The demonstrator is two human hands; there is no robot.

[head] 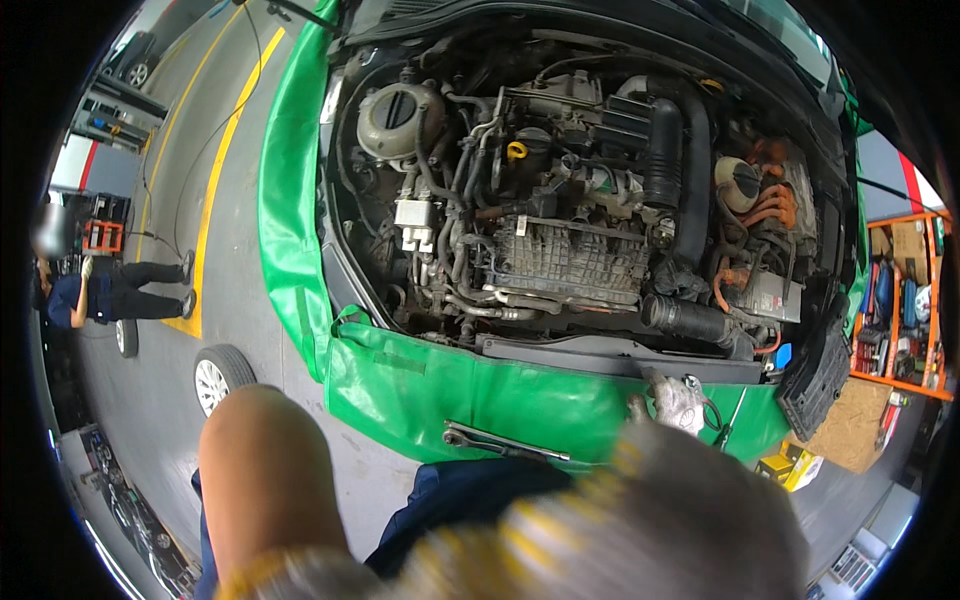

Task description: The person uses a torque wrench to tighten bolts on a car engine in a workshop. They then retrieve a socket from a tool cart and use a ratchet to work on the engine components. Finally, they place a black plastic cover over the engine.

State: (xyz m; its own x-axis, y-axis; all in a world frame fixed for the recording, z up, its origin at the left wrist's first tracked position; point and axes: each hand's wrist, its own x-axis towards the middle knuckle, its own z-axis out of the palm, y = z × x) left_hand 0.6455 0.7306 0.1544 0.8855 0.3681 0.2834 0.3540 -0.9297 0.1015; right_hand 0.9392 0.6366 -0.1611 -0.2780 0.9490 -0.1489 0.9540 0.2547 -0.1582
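My left hand (465, 559), in a grey and yellow knit glove, is blurred close to the camera; its bare forearm rises at lower left. A larger blurred gloved shape (720, 510) at lower right may be my right hand. Neither hand's fingers can be made out. Beyond it a pale grey work glove (679, 409) rests on the green fender cover (420, 390); whether a hand is in it is hidden. Beside it are a metal tool with a dark loop handle (709, 412) and a screwdriver (727, 431). A ratchet (487, 441) lies nearer the middle.
An open car engine bay (570, 255) fills the upper middle. A black plastic cover (814, 382) leans at its right corner, near a yellow box (787, 465) and a cardboard box (847, 427). An orange shelf (892, 382) stands right. Left are a wheel (223, 379) and another person (90, 296).
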